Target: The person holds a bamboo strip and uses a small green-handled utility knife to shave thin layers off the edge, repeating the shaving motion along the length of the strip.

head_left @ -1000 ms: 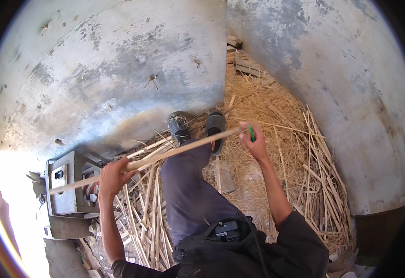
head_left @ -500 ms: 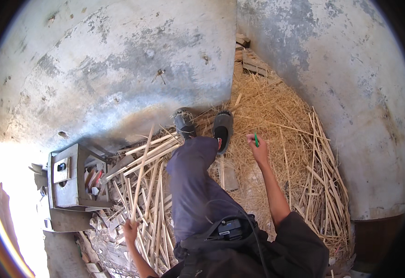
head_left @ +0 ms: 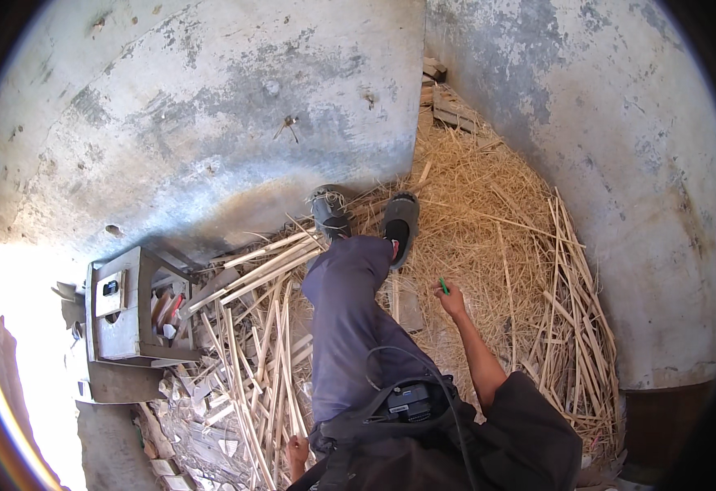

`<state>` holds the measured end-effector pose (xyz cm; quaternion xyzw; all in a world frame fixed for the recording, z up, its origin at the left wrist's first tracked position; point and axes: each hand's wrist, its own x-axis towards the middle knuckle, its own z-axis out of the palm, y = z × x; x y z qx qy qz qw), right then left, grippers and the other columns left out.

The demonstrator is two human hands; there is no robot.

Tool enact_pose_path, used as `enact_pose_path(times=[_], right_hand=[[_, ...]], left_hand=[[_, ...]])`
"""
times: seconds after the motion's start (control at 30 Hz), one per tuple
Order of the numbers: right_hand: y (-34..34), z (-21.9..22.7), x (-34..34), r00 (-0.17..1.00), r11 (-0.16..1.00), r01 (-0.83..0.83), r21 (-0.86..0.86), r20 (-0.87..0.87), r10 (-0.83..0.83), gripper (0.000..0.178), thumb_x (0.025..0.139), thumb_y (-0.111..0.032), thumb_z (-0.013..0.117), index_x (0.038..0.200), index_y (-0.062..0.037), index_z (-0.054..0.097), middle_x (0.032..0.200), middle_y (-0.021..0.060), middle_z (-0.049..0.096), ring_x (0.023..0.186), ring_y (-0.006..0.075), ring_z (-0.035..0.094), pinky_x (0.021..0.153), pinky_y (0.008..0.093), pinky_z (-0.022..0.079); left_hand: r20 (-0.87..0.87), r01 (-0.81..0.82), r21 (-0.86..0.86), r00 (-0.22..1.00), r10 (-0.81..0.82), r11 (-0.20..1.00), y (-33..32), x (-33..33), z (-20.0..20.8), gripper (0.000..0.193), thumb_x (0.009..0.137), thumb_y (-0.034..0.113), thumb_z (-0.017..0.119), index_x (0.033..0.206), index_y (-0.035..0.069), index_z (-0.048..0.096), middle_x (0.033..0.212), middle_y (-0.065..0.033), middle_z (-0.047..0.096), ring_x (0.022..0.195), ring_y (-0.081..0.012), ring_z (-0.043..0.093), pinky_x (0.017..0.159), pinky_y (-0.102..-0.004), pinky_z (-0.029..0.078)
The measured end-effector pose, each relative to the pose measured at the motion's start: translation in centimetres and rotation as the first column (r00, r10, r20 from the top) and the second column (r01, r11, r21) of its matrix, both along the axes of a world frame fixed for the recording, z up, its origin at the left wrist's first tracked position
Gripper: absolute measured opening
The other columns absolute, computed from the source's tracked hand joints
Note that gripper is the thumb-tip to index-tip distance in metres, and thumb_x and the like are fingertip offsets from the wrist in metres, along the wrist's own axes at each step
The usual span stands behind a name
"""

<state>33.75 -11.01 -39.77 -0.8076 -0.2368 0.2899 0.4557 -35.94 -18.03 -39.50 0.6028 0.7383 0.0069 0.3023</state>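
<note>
My left hand (head_left: 297, 451) is low beside my left hip, its fingers closed at the near end of a long pale wooden strip (head_left: 292, 393). That strip reaches forward over a loose pile of similar strips (head_left: 247, 385). To the right of my legs, my right hand (head_left: 451, 299) is closed around a small bright green object (head_left: 443, 286), perhaps a handle. One end of it sticks out past the fingers, and the rest is hidden in my grip. Beneath my right hand lies a bed of fine straw-like shavings (head_left: 489, 237).
An overturned wooden stool or box (head_left: 121, 307) stands at the left, with oddments inside. More strips (head_left: 575, 344) line the right wall (head_left: 620, 164). A worn plaster wall (head_left: 211, 106) rises ahead of my shoes (head_left: 399, 222). Wood scraps (head_left: 202, 401) litter the left floor.
My left hand has moved right and back toward my hip, and the raised strip is now lower. My right hand has come down slightly, closer to my body, still gripping the green object.
</note>
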Motion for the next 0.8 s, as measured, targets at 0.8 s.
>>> enact_pose_path(times=[0.8], right_hand=[[-8.9, -8.9, -2.5, 0.998, 0.951, -0.051, -0.303, -0.043, 0.039, 0.038, 0.076, -0.020, 0.074, 0.110, -0.0051, 0.080, 0.095, 0.0149, 0.079, 0.091, 0.0264, 0.075, 0.085, 0.0388, 0.057]], left_hand=[[-0.058, -0.003, -0.374, 0.998, -0.021, 0.927, 12.2, 6.1, -7.6, 0.108, 0.071, 0.043, 0.087, 0.152, -0.009, 0.037, 0.145, -0.0375, 0.048, 0.141, -0.0459, 0.046, 0.116, -0.0477, 0.041]])
